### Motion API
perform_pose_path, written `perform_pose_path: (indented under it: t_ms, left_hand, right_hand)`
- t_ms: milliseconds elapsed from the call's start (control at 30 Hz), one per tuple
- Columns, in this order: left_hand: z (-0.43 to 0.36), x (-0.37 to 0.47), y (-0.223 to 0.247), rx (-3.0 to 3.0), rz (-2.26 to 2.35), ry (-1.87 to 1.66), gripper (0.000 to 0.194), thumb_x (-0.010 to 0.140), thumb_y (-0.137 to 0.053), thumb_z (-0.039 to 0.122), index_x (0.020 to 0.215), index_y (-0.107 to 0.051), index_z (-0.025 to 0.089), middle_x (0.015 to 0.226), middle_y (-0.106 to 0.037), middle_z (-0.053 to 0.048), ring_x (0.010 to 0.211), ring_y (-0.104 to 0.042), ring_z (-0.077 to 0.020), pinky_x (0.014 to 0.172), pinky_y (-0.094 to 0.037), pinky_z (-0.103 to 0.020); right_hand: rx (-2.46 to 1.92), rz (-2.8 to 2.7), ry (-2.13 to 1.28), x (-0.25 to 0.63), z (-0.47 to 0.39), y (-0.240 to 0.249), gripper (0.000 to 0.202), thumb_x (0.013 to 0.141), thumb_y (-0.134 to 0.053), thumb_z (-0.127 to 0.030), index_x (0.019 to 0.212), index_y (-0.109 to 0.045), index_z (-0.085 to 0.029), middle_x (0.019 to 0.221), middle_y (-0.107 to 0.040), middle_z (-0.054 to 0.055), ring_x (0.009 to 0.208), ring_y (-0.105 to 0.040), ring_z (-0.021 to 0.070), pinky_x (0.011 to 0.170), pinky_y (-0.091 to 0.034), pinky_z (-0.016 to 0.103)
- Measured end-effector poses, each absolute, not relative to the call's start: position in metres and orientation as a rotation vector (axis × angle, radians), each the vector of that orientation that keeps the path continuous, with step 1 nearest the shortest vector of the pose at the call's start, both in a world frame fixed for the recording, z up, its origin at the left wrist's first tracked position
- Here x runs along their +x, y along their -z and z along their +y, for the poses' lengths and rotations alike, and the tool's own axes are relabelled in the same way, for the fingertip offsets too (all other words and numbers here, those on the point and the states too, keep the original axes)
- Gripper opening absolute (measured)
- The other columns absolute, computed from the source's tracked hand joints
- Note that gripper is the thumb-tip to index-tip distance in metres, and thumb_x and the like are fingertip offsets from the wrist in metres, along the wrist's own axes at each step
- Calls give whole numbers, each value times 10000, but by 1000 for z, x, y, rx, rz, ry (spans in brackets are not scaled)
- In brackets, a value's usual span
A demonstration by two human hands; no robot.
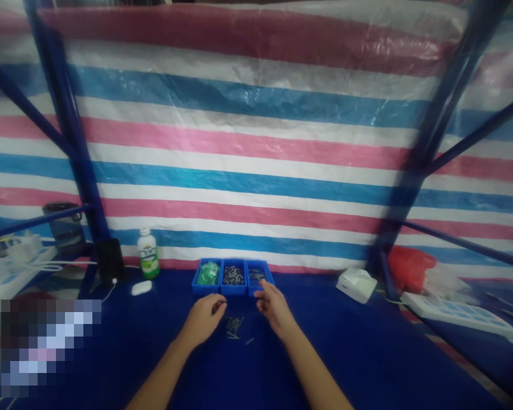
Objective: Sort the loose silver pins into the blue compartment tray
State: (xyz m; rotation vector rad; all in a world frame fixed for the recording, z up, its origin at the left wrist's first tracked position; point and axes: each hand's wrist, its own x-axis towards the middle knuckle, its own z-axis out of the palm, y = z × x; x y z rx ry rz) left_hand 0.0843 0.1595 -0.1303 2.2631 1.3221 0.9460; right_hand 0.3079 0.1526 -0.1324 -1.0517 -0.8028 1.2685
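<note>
My left hand (205, 319) is above the blue table top, just in front of the bins. Its fingers are curled in toward the thumb, and whatever they may hold is hidden. My right hand (275, 308) reaches to the front edge of the right blue bin (263, 289), fingers apart, with nothing visible in them. Thin metal pins (256, 274) lie in that bin. Short dark and silvery cylindrical pieces (233, 275) fill the middle bin, and green plastic bags (208, 274) lie in the left one. Several thin pins (233, 327) are scattered on the table between my hands.
A white bottle with a green label (148, 254) and a white case (142, 288) stand left of the bins. Right are a tissue pack (357, 285), a power strip (459, 315) and a red bag (410, 269). Blue metal posts (79, 142) frame a striped sheet (256, 148) behind.
</note>
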Motion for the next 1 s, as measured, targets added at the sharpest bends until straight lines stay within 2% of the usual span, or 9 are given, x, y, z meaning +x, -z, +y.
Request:
perform_pose_path:
  t_ms: [67, 200, 367, 500, 633, 800, 933, 1000]
  left_hand:
    - [158, 86, 130, 2274, 1324, -906, 246, 889, -478, 324, 989, -681, 228, 851, -676, -20, 755, -612, -171, 713, -455, -277]
    - [154, 85, 132, 2337, 1355, -807, 217, 848, -529, 275, 987, -688, 227, 902, -664, -30, 844, -604, -186, 788, -452, -298]
    - [152, 81, 133, 2427, 1319, -674, 186, 811, -587, 245, 960, -700, 255, 1000, -664, -22, 971, -580, -210, 867, -421, -336]
    - [155, 80, 135, 2445, 1301, -634, 155, 835, -582, 274, 925, -707, 256, 1004, -667, -19, 959, -576, -207, 875, -409, -340]
    - [156, 81, 135, 2452, 1279, -631, 154, 855, -548, 252, 877, -700, 243, 958, -665, -17, 917, -575, -195, 840, -410, -316]
    - [154, 82, 135, 2468, 1286, -639, 178, 882, -498, 236, 857, -675, 227, 937, -652, -20, 901, -573, -188, 817, -407, -301]
    - [156, 81, 136, 2472, 1311, -633, 202, 905, -466, 238, 860, -663, 220, 931, -644, -26, 910, -575, -192, 803, -408, -296]
    - [158, 82, 138, 2477, 1311, -639, 200, 908, -465, 236, 862, -659, 219, 928, -642, -26, 905, -575, -191, 816, -408, -299]
  right_hand:
    - [-1128, -941, -1174, 313, 149, 129, 474, 751, -622, -639, 941, -597, -205, 741, -646, 18, 481, -528, 106, 456, -340, 218]
    - [-1166, -1613, -1088, 324, 133, 120, 349, 706, -729, -510, 724, -654, -169, 601, -581, -20, 501, -465, 91, 488, -319, 214]
    - [-1345, -2104, -1290, 333, 120, 121, 299, 561, -835, -333, 810, -734, -202, 510, -540, -62, 468, -424, 86, 443, -260, 203]
    - [-1368, -2179, -1202, 334, 124, 127, 160, 602, -793, -297, 729, -747, -211, 532, -585, -46, 480, -443, 93, 442, -272, 201]
    - [-1343, -2182, -1179, 332, 125, 128, 114, 648, -749, -287, 726, -749, -204, 553, -611, -34, 487, -452, 96, 444, -284, 199]
    - [-1240, -1982, -1117, 324, 124, 126, 107, 714, -693, -279, 748, -726, -183, 678, -675, 3, 587, -548, 128, 534, -389, 216]
    - [-1190, -1812, -979, 315, 130, 127, 133, 746, -688, -295, 803, -695, -176, 750, -666, 17, 633, -556, 136, 562, -414, 227]
    - [-1119, -1717, -990, 312, 134, 130, 182, 773, -666, -300, 918, -674, -190, 792, -650, 11, 625, -544, 127, 551, -415, 225]
